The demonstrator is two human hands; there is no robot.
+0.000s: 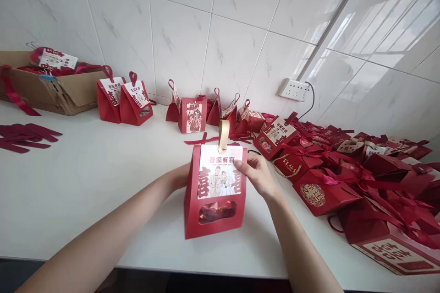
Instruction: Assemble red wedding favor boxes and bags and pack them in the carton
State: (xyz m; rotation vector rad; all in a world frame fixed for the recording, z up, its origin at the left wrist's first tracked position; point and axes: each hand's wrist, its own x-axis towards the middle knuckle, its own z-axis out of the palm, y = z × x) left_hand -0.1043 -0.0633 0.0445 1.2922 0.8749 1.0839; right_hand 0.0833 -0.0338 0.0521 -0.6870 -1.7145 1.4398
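1. The tiled wall point(192, 32) rises beyond both grips, behind everything on the counter.
2. The white counter point(85, 183) lies under both grips, with a bare stretch to the left of the left grip.
3. A heap of red boxes point(360, 178) with ribbons lies to the right of the right grip, starting just beside it and running off to the far right.
4. A carton point(58, 91) sits far to the left of the left grip and beyond it, against the wall, with red ribbons hanging out.
5. The box point(215, 198), red, stands on the counter between the two grips, its front facing the camera.
6. The right grip point(257, 174) is closed on the box's upper right corner, thumb on the front and fingers behind.
7. The left grip point(178, 176) is at the box's upper left edge; its fingers are hidden behind the box, so I cannot tell whether it is clasping it.
8. A row of small boxes point(192, 114) stands beyond the grips along the wall.
9. Flat red cutouts point(24, 137) lie far to the left of the left grip.
10. The label point(216, 176) on the box front shows a drawn couple, level with the grips.
11. A socket point(294, 89) is on the wall beyond the right grip.
12. A beige loop point(223, 136) sticks up from the box top, just above the grips.
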